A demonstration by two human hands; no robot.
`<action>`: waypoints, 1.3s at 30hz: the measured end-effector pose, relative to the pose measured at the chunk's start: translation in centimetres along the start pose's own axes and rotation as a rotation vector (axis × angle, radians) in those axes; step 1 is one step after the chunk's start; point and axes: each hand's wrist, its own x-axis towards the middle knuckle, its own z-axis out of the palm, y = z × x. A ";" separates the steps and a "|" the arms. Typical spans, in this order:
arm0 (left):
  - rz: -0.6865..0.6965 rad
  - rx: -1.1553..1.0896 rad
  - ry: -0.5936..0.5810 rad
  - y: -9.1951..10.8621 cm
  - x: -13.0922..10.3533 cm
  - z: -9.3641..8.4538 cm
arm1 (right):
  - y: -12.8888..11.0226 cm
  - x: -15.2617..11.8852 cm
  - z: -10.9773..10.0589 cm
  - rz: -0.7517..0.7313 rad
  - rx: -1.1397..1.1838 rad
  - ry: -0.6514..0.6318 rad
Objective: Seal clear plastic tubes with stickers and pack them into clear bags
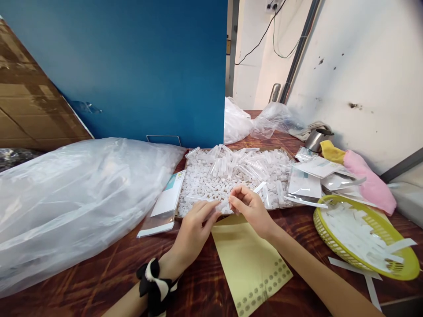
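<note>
My left hand (197, 224), with a black and white bow band at the wrist, is over the near edge of a tray (177, 215) heaped with small white pieces (205, 182). Its thumb and index finger are close together, and anything between them is too small to make out. Just to the right, my right hand (247, 204) has its fingers bent together in a pinch. A white strip (260, 187) shows beside it. Below both hands lies a yellow sheet (251, 259) with rows of round grey stickers near its lower edge. Clear tubes (228, 163) lie on the pile.
A large plastic bag (82, 189) fills the left. Packets (304, 185) lie right of the tray, near a yellow basket (363, 264) of white strips, a pink cloth (368, 180) and a metal cup (317, 140). A blue panel (148, 70) stands behind.
</note>
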 end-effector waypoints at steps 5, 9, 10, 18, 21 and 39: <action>0.021 0.021 0.013 -0.4 -0.1 -0.1 | 0.0 -0.5 -0.2 -0.015 -0.142 -0.041; 0.104 0.122 0.000 -0.8 -0.1 -0.1 | 0.2 -0.5 -1.2 -0.292 -0.588 -0.123; 0.132 0.156 -0.002 -0.8 -0.1 -0.1 | 0.3 -0.5 -1.4 -0.391 -0.707 -0.146; 0.295 0.321 0.011 -0.9 -0.4 -0.1 | 0.7 -0.5 -1.1 -0.627 -0.971 -0.259; 0.258 0.272 0.016 -1.3 -0.5 0.2 | 0.4 -0.5 -1.1 -0.486 -0.865 -0.258; 0.188 0.161 0.073 -1.4 -0.5 0.2 | 1.2 7.9 -4.7 -0.325 -1.112 0.106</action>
